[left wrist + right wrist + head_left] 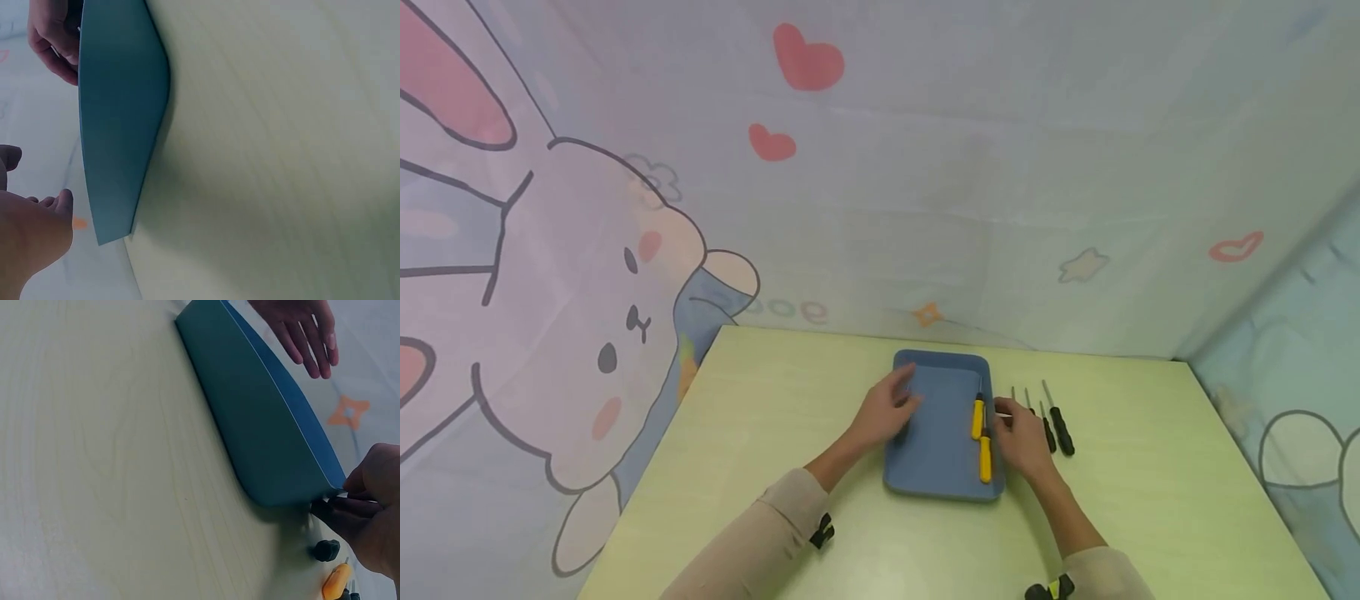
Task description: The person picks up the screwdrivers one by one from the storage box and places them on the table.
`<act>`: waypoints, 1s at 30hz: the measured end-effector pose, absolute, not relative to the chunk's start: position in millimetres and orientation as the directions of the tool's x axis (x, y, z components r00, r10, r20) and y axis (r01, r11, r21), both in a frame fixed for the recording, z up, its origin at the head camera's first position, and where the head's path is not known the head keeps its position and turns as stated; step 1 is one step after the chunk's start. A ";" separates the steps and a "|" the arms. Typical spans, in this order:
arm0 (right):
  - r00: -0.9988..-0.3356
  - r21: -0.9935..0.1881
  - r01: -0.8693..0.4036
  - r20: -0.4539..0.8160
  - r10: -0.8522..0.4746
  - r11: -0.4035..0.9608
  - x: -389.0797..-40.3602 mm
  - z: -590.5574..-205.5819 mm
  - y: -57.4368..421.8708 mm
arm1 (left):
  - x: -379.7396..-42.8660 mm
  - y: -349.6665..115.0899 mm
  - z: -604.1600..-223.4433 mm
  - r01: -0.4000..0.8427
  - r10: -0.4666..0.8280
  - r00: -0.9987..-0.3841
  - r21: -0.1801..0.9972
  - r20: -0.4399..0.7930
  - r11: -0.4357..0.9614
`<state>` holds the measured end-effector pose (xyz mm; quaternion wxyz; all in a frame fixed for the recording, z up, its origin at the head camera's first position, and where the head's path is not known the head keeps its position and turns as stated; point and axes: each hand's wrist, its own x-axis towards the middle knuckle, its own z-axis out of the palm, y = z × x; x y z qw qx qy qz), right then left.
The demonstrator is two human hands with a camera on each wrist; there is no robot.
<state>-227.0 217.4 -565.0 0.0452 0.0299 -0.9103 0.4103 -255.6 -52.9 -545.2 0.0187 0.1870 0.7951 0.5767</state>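
Note:
A shallow blue tray (943, 483) lies lengthwise on the table, with two yellow-handled screwdrivers (986, 458) along its right side. My right hand (1022, 437) pinches the tray's right rim; in the right wrist view its thumb and finger meet at the tray's corner. Over the left rim, my left hand (883, 412) hovers with fingers extended and nothing gripped. Several black-handled screwdrivers (1062, 432) lie just right of the right hand, which partly covers them. The right wrist view also shows a yellow handle (336, 582) outside the tray.
The pale yellow-green table (760, 400) ends at a printed cloth backdrop (925, 183) behind the tray, with another cloth side at the right. Both forearms reach in from the front, each with a dark wrist device (822, 532) at the cuff.

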 end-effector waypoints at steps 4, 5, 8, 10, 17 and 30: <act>-0.995 -0.751 -0.082 0.103 -0.007 0.655 -226.3 -564.7 216.0 | -255.5 -46.1 -539.8 0.284 0.343 -0.925 0.900 0.166 0.330; -0.995 -0.754 -0.080 0.101 -0.005 0.653 -226.0 -564.8 215.4 | -256.2 -44.4 -539.2 0.287 0.351 -0.922 0.894 0.162 0.343; -0.995 -0.761 -0.077 0.099 -0.001 0.644 -226.2 -565.7 213.1 | -257.9 -39.0 -538.5 0.286 0.369 -0.918 0.884 0.143 0.370; -0.995 -0.766 -0.077 0.101 0.001 0.638 -226.8 -566.7 211.7 | -258.5 -35.4 -539.0 0.282 0.377 -0.917 0.881 0.132 0.379; -0.996 -0.791 -0.073 0.089 -0.004 0.607 -227.5 -566.4 204.2 | -256.8 -29.1 -536.4 0.244 0.377 -0.922 0.885 0.085 0.397; -0.994 -0.800 -0.087 0.110 0.001 0.594 -226.8 -570.8 190.6 | -255.6 -19.7 -533.6 0.213 0.350 -0.936 0.839 0.029 0.501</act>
